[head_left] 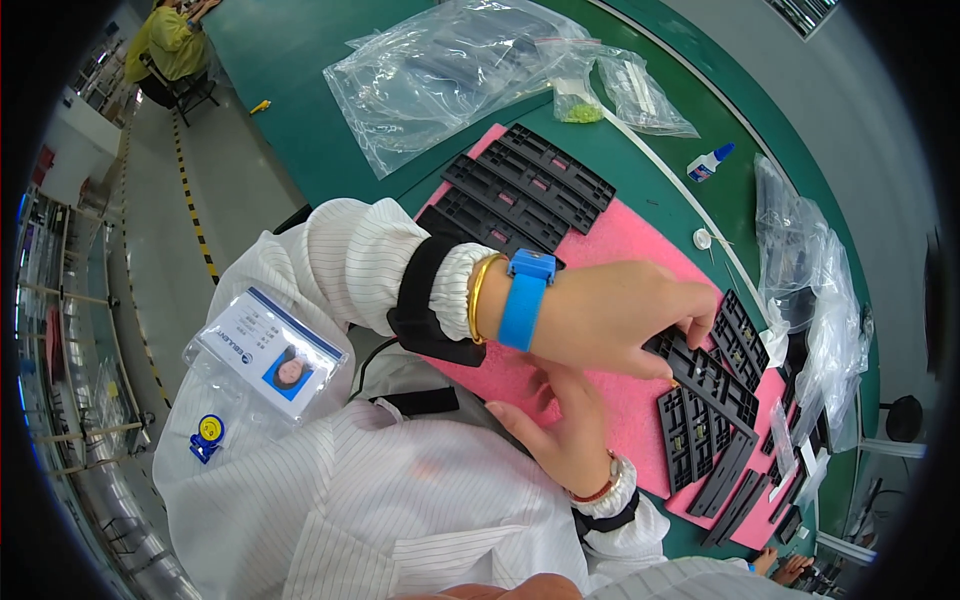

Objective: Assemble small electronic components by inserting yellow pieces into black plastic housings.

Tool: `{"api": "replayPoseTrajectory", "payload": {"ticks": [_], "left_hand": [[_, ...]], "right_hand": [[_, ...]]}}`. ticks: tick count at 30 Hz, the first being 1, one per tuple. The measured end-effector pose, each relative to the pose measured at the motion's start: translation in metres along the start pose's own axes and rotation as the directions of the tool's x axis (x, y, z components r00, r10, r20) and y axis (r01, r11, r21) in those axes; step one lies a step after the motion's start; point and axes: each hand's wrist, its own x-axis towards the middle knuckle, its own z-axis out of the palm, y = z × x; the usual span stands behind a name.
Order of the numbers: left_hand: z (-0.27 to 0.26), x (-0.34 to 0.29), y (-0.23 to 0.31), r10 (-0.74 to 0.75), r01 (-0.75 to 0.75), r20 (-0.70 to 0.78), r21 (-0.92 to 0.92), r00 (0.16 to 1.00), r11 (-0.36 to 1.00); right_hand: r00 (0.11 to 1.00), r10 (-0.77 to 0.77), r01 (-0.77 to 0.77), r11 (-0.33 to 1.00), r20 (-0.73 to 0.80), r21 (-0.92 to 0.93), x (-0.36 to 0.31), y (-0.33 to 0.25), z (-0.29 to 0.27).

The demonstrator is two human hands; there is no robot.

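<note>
My left hand (620, 315), wearing a blue wrist strap, reaches across to the right. Its thumb and bent fingers pinch the end of a slotted black plastic panel (722, 387). That panel lies tilted over other black panels (685, 440) on a pink foam mat (640, 250). Nearer to me, my right hand (572, 425) is over the mat's near side, below the left wrist. Its thumb stands apart from the loosely bent fingers, and I see nothing held there. The left hand partly hides its fingertips.
Several black panels (525, 185) lie at the mat's far left. Clear plastic bags (450, 70) cover the far table. A blue-capped glue bottle (710, 162) and small white cup (702, 238) stand beyond the mat. Another person's hands (778, 565) show at lower right.
</note>
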Motion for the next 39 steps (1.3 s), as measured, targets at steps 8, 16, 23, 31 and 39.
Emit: {"api": "replayPoseTrajectory", "payload": {"ticks": [8,16,23,31,39], "left_hand": [[0.009,-0.006,0.002,-0.037,0.038,0.013,-0.102,0.999,0.994],[0.006,-0.022,-0.01,-0.082,0.119,0.142,-0.278,0.986,0.953],[-0.012,-0.086,-0.011,-0.094,0.072,0.248,0.095,0.964,0.993],[-0.005,-0.115,-0.015,-0.001,-0.162,0.326,0.472,0.946,0.866],[0.011,-0.091,-0.022,0.008,-0.193,0.427,0.392,0.904,0.9]], "right_hand": [[0.999,-0.032,0.024,0.978,0.037,0.208,0.022,-0.009,0.034],[0.993,0.023,-0.038,0.99,0.113,0.132,0.014,-0.014,0.017],[0.937,0.065,-0.068,0.998,0.343,-0.005,-0.046,-0.026,-0.047],[0.981,0.142,-0.19,0.839,-0.133,-0.509,-0.065,-0.003,-0.063],[0.982,0.147,-0.183,0.886,-0.117,-0.425,-0.069,0.018,-0.055]]}}
